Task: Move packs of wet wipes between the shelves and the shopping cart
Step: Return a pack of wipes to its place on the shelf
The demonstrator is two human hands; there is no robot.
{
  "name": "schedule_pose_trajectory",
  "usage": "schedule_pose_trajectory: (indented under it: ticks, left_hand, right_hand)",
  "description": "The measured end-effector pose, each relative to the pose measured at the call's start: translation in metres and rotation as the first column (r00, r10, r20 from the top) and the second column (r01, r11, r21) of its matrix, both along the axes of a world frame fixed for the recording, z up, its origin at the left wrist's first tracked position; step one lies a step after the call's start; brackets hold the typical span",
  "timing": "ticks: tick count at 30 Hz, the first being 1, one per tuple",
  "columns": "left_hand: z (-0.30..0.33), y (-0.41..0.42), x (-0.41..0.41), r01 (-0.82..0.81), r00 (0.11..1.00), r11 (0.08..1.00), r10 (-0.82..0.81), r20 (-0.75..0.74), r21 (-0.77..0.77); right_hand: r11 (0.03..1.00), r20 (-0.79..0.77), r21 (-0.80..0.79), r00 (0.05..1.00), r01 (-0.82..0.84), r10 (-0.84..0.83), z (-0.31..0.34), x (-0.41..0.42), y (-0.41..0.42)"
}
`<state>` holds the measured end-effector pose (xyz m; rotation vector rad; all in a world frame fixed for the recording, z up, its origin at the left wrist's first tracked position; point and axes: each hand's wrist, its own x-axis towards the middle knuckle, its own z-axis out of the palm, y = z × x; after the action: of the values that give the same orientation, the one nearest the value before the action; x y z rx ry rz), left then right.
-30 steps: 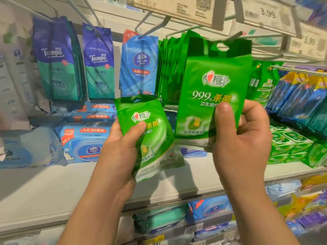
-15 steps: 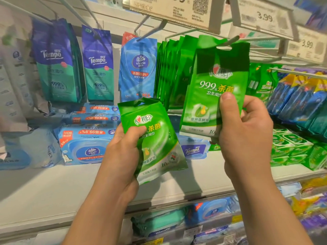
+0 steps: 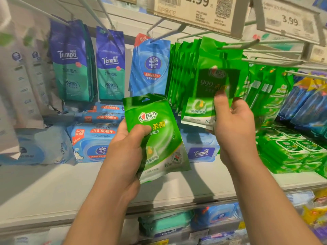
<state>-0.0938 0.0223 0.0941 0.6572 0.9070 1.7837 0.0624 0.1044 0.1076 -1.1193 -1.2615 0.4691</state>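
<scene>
Nearest, the lower shelf [image 3: 177, 227] below the forearms holds blurred packs whose labels cannot be read, cut off by the bottom edge. Above it, the left hand [image 3: 123, 156] holds a green wipes pack [image 3: 159, 138] in front of the main shelf [image 3: 53, 188], near its front edge; the thumb lies across the pack's face and covers part of the print, the fingers curl behind, out of sight. The right hand [image 3: 233, 128] pinches the lower corner of a second green pack [image 3: 215, 82], thumb on the front, fingers behind; this pack is motion-blurred and shadowed, its lettering hard to make out. Its top reaches the hook [image 3: 235, 45], beside the hanging green row [image 3: 182, 73], but whether the hole is threaded cannot be told. Compared with a second ago, the right hand's pack stands higher and deeper toward the row, and the left hand's pack is little changed. Farther back hang Tempo packs [image 3: 109, 64] and a blue Vinda pack [image 3: 150, 64]; a Vinda tub [image 3: 92, 144] lies at the shelf's rear. Price tags [image 3: 192, 11] above are cut off by the top edge.
</scene>
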Motion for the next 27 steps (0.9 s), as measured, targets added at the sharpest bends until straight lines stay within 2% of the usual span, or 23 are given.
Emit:
schedule_pose_trajectory:
  ticks: [2,9,17,23,27]
  left_hand:
    - [-0.002,0.000,-0.003,0.003,1.000,1.000,-0.002,-0.022,0.011]
    - [-0.015,-0.001,-0.015,0.103,0.994,0.995,-0.103,0.026,-0.010]
    - [-0.027,-0.003,-0.024,0.140,0.990,0.990,-0.141,-0.011,-0.024]
    - [-0.021,-0.005,-0.024,0.162,0.986,0.987,-0.161,-0.047,0.010]
    - [-0.015,-0.011,-0.014,0.108,0.992,0.994,-0.106,-0.075,0.033]
  right_hand:
    - [1.000,-0.015,-0.020,1.000,-0.009,0.009,-0.002,-0.004,0.001]
    - [0.950,-0.355,-0.207,0.923,-0.234,0.150,-0.013,-0.014,-0.006]
    - [0.869,-0.558,-0.369,0.827,-0.330,0.077,-0.039,-0.017,-0.035]
    - [0.821,-0.525,-0.356,0.823,-0.445,0.218,-0.048,-0.019,-0.055]
    - [0.748,-0.447,-0.244,0.756,-0.617,0.478,-0.040,-0.017,-0.064]
